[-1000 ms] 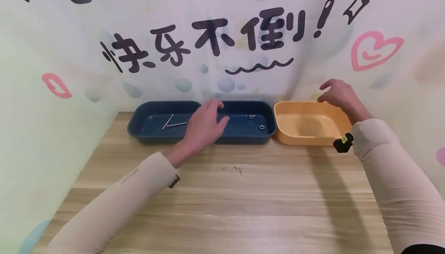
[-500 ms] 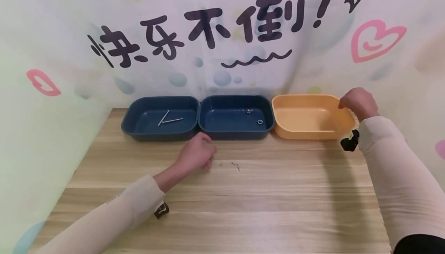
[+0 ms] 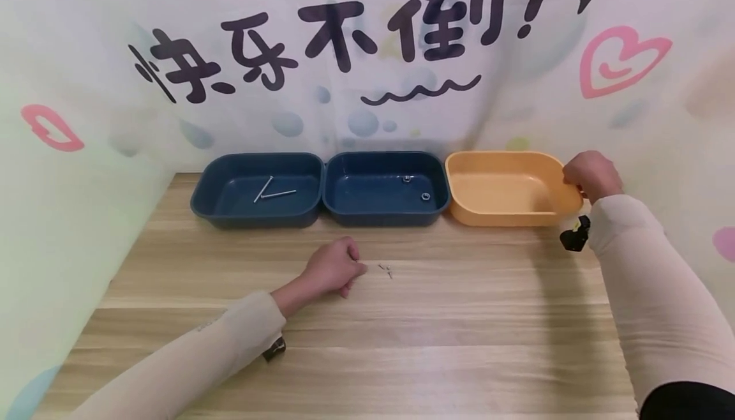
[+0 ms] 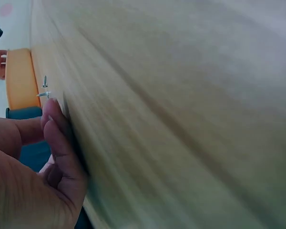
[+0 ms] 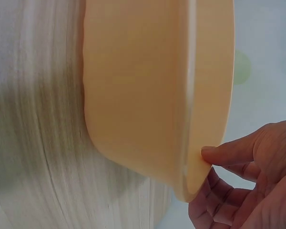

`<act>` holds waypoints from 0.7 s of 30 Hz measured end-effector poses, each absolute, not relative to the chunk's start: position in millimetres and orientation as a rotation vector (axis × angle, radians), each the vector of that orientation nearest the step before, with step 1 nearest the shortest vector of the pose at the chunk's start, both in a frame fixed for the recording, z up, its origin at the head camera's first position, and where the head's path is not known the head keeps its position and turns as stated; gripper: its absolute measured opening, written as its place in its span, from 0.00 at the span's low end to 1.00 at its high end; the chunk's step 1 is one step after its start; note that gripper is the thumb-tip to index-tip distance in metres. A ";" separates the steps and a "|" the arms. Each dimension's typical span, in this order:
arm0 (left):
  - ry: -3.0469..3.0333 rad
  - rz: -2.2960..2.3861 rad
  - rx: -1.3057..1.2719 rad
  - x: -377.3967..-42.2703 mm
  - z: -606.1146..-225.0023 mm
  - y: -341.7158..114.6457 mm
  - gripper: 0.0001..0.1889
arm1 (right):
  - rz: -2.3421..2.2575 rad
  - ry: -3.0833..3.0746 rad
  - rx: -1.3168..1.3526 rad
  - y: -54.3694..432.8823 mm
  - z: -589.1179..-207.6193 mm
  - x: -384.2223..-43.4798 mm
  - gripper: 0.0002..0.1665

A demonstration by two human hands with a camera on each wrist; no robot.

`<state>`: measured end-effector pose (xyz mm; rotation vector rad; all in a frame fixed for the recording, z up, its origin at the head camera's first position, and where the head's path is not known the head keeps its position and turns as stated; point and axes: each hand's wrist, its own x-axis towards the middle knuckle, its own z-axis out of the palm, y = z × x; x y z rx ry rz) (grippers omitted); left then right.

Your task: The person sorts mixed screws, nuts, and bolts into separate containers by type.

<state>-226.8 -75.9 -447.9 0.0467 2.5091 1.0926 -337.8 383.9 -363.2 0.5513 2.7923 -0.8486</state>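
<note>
My left hand (image 3: 335, 268) is low over the wooden table, thumb and forefinger pinched together where the leftmost small screw lay; their tips hide it. Just beyond these fingertips lie several tiny silver screws (image 3: 389, 274), two of which show clearly as screws (image 4: 45, 81) in the left wrist view. At the far right, my right hand (image 3: 594, 174) grips the right end of an orange-yellow tray (image 3: 488, 219). In the right wrist view its thumb (image 5: 226, 153) presses inside the rim, with the other fingers curled beneath the outside.
Two dark blue trays stand in a row left of the orange-yellow one. The left blue tray (image 3: 252, 221) holds two long bolts (image 3: 278, 194); the middle blue tray (image 3: 379, 219) holds two nuts (image 3: 425, 196). Behind them hangs a printed cloth (image 3: 344, 101).
My left hand has come down from over the blue trays to the screws and pinched its fingers. My right hand has lowered from above the orange-yellow tray and taken hold of its rim.
</note>
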 end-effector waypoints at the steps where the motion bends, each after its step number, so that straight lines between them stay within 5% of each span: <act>1: 2.522 1.060 0.065 -227.4 -447.8 -75.4 0.09 | -0.858 2.792 0.542 383.4 -363.4 -338.2 0.11; 21: 2.470 1.011 -0.005 -232.7 -446.3 -72.6 0.04 | -0.843 2.827 0.500 386.4 -369.8 -345.4 0.10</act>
